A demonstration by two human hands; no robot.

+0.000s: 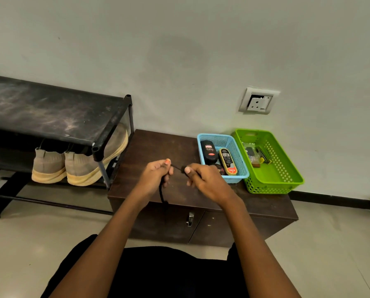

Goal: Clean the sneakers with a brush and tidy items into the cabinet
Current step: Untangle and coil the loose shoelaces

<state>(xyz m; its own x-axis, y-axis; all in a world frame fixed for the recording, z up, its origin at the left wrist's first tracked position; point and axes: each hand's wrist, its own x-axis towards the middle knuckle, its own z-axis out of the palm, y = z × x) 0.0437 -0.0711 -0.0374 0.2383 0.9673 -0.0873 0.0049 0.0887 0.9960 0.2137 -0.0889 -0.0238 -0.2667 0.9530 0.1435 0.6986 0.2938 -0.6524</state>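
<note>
Above the low dark wooden cabinet [149,147], my left hand [155,177] and my right hand [205,179] both pinch a black shoelace [163,195]. A short stretch of the lace runs between the two thumbs, and the rest hangs down from my left fist over the cabinet's front edge. A pair of beige sneakers [72,166] with yellowish soles stands on the lower shelf of the black shoe rack [50,112] at the left, heels toward me. No brush is visible.
A blue basket [242,160] holding shoe polish containers and a green basket [287,168] with small items sit on the cabinet's right side. The cabinet doors, with a metal handle [190,219], are closed. A wall socket [259,101] is above. Beige floor lies around.
</note>
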